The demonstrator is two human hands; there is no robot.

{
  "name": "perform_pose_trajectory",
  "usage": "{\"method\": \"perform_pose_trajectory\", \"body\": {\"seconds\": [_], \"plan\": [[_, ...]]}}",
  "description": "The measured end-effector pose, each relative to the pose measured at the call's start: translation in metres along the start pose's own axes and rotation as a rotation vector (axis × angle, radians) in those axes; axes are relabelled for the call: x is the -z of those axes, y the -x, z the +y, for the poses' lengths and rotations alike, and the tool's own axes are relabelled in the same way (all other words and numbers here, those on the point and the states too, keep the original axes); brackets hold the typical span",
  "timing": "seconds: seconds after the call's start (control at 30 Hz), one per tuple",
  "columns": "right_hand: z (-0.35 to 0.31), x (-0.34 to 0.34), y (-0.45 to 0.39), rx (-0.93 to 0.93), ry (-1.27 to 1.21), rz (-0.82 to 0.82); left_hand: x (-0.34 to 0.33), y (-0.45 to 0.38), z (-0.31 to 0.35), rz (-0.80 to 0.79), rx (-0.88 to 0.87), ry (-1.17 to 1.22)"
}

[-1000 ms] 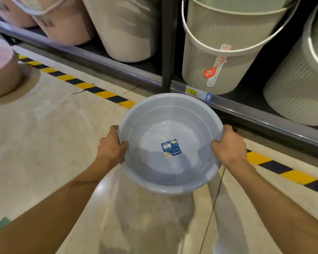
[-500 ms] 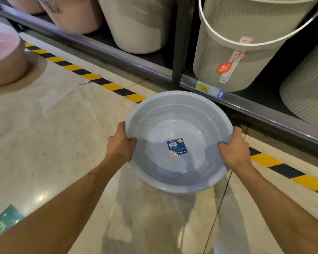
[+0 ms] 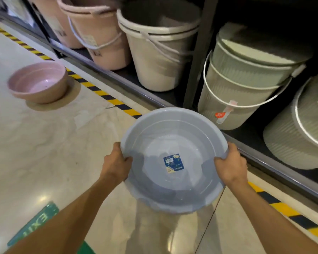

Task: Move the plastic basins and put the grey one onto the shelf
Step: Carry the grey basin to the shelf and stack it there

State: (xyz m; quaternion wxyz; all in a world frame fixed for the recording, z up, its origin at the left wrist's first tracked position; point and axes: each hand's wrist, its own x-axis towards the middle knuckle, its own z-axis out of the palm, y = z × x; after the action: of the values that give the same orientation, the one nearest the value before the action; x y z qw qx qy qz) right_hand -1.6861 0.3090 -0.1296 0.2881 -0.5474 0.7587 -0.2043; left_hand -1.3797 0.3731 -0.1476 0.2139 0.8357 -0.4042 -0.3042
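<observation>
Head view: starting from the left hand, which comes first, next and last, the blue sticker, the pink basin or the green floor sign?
From the left hand:
1. Blue sticker, just to its right, inside the grey basin.
2. Green floor sign, lower left, on the floor.
3. Pink basin, far upper left, on the floor.

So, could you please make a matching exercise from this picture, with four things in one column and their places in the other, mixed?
Things:
1. round grey plastic basin
2. round pink plastic basin
3. pale ribbed plastic bucket with a white handle
4. green floor sign

Places:
A. standing on the dark lower shelf
B. flat on the floor, lower left of the view
C. held at the rim by both hands, left and right
D. sitting on the floor, to the left

Pairs: 1-C, 2-D, 3-A, 4-B
</observation>
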Motion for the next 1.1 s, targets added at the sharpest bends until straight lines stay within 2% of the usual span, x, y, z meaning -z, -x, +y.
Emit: {"method": "perform_pose_trajectory", "body": {"seconds": [0.13, 0.33, 0.53, 0.67, 0.8, 1.1], "plan": [[-0.114, 0.092, 0.053, 0.044, 0.006, -0.064, 0.142, 0.067, 0.061, 0.04, 0.028, -0.013], [-0.351, 0.283, 0.124, 0.222, 0.04, -0.181, 0.398, 0.176, 0.197, 0.135, 0.09, 0.056], [-0.538, 0.414, 0.17, 0.348, 0.067, -0.18, 0.597, 0.232, 0.3, 0.254, 0.096, 0.016], [-0.622, 0.458, 0.192, 0.405, 0.055, -0.178, 0.678, 0.253, 0.334, 0.334, 0.085, 0.084], [-0.684, 0.474, 0.208, 0.488, 0.043, -0.17, 0.729, 0.263, 0.34, 0.376, 0.087, 0.171], [-0.754, 0.465, 0.224, 0.498, 0.029, -0.165, 0.8, 0.249, 0.342, 0.392, 0.106, 0.199]]}}
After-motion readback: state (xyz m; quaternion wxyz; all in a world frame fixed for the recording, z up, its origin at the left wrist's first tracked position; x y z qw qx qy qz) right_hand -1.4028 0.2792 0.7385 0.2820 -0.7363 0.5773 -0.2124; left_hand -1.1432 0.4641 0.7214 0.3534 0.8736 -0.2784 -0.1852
